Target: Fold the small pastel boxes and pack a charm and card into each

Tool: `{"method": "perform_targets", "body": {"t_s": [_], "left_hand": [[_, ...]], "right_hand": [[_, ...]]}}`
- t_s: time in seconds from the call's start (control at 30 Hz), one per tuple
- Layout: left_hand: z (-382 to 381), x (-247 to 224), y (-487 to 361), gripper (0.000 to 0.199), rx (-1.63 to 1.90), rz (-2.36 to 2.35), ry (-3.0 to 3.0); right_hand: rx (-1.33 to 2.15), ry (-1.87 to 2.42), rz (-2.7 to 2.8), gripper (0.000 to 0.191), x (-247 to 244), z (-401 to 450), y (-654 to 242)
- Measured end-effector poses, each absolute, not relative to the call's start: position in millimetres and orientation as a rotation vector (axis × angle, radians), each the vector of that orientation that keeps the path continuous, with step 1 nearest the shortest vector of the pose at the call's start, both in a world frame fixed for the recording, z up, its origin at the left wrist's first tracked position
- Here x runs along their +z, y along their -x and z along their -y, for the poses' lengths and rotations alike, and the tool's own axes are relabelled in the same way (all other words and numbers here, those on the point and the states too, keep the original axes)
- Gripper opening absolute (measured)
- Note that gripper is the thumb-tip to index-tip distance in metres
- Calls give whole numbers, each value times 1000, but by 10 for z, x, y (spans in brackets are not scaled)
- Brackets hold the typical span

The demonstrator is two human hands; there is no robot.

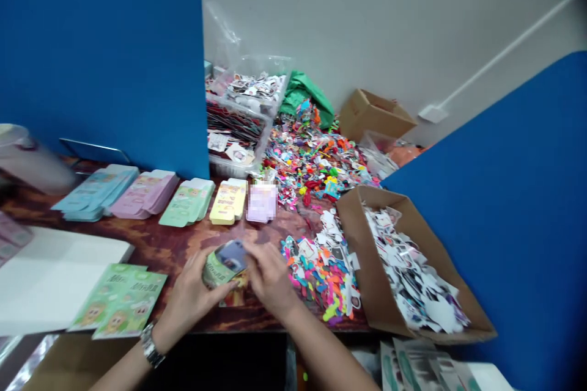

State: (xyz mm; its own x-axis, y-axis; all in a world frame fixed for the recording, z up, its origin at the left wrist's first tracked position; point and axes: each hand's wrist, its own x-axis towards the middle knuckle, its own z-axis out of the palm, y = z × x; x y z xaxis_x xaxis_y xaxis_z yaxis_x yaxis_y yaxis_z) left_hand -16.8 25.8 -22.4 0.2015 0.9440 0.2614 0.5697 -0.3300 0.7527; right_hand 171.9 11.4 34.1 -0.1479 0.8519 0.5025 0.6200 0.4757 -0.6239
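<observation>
Above the table's front edge, my left hand [195, 287] is wrapped round a green printed packet [217, 272]. A dark bluish flat item [233, 255] shows at the packet's upper right, and the fingers of my right hand [270, 275] are closed on it; whether it sits inside the packet is too blurred to tell. Behind my hands stand stacks of flat cards in yellow [228, 203], green [187, 203] and purple [262, 203]. Two green packets [131, 302] lie left of my left hand, partly over a white stack [59, 275].
Colourful small pieces [323, 275] are heaped right of my right hand, beside an open cardboard box [367, 263] of white cut-outs. A larger pile of trinkets [312, 159] and clear bins [247, 165] lie behind. Blue partitions [105, 55] flank the table.
</observation>
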Motion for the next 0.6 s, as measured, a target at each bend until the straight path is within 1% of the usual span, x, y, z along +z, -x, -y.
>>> {"method": "perform_targets", "body": {"t_s": [0.1, 0.2, 0.27, 0.33, 0.4, 0.43, 0.5, 0.57, 0.6], "left_hand": [[-263, -300, 148, 59, 981, -1391, -2004], [-267, -349, 173, 60, 950, -1393, -2031], [-271, -367, 196, 63, 930, -1406, -2019], [-273, -375, 208, 65, 899, -1432, -1990], [-267, -378, 198, 67, 875, -1455, -1966], [-261, -378, 185, 68, 866, -1463, -1960], [-246, -377, 154, 69, 867, -1460, -1958], [-232, -378, 131, 69, 869, -1438, -1962], [-228, -381, 127, 68, 867, -1428, -1961]], "right_hand": [[329, 1239, 1925, 19, 277, -65, -1692], [458, 1286, 1848, 22, 218, -61, -1950], [439, 1484, 1749, 25, 147, -101, -2288], [345, 1806, 1672, 26, 31, -153, -2680], [299, 2146, 1694, 32, -118, -188, -3025], [285, 2252, 1689, 33, -194, -196, -3154], [277, 2341, 1680, 28, -328, -196, -3313], [272, 2318, 1660, 18, -411, -194, -3372], [269, 2298, 1650, 16, -429, -196, -3383]]}}
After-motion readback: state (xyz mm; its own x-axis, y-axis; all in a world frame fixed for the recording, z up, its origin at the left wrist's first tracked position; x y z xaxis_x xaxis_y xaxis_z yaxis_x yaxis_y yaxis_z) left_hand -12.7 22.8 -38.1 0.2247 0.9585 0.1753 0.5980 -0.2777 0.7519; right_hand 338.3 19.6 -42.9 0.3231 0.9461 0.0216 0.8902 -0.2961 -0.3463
